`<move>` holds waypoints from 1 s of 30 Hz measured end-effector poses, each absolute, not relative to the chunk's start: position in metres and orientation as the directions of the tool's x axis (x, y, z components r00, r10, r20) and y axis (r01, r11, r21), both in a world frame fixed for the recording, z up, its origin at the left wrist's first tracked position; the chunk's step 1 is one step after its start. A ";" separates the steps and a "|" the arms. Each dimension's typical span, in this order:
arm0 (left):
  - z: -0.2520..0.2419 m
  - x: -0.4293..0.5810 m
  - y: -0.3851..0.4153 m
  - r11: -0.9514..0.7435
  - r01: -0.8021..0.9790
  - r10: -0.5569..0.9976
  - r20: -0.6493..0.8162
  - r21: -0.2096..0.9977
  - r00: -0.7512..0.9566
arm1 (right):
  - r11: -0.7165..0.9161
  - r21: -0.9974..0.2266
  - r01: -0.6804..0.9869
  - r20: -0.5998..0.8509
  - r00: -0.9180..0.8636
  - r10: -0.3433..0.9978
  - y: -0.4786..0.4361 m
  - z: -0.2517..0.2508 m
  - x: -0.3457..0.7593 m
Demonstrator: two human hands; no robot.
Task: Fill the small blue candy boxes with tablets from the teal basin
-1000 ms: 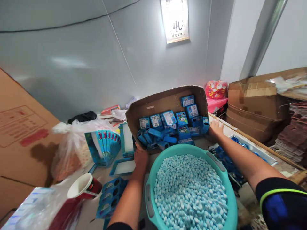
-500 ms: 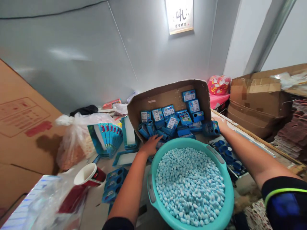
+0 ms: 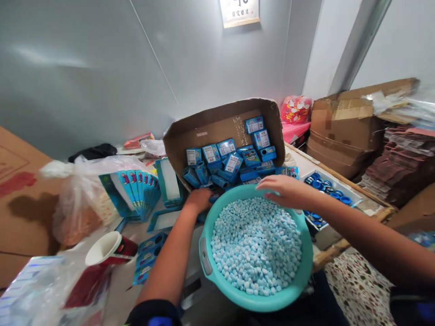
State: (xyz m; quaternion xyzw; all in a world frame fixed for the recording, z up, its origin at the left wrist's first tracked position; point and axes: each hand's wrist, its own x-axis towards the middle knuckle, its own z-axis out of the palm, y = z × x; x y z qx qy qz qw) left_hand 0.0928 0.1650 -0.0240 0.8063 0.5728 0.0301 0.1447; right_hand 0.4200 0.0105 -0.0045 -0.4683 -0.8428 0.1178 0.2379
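My left hand [image 3: 199, 201] is at the front edge of the cardboard box, its fingers curled down over a small blue box [image 3: 214, 198]; the fingertips are partly hidden by the basin. My right hand [image 3: 280, 188] hovers over the far rim of the turquoise basin [image 3: 205, 253], fingers loosely stretched and holding nothing. Pale blue and white candies [image 3: 256, 246] fill the basin. Behind it, the tilted cardboard box [image 3: 217, 120] holds several small blue printed candy boxes [image 3: 233, 162]. One more blue box [image 3: 288, 172] lies just behind my right hand.
Blue caps fill a white tray [image 3: 355, 199] at right. Fanned blue cards [image 3: 139, 192], a blue piece with round holes [image 3: 149, 256] and a tipped paper cup [image 3: 110, 249] lie at left, near plastic bags [image 3: 91, 194]. Large cartons [image 3: 340, 131] stand at right.
My right hand has moved left from the blue box beside the carton to above the basin's far rim. My left hand has drawn back slightly, its fingers now curled. The view has shifted.
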 end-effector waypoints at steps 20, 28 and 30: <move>-0.022 0.122 0.045 -0.111 0.073 0.992 0.107 0.991 0.059 | 0.375 -0.544 0.751 -0.245 -0.570 0.784 -0.023 -0.037 0.342; -0.004 0.097 0.044 -0.047 -0.205 0.997 0.033 0.978 -0.070 | 0.151 -0.716 0.681 -0.368 -0.552 0.748 -0.027 -0.037 0.336; 0.001 0.090 0.042 -0.133 -0.059 0.985 0.125 0.989 -0.115 | 0.094 -0.726 0.681 -0.405 -0.535 0.741 -0.026 -0.038 0.333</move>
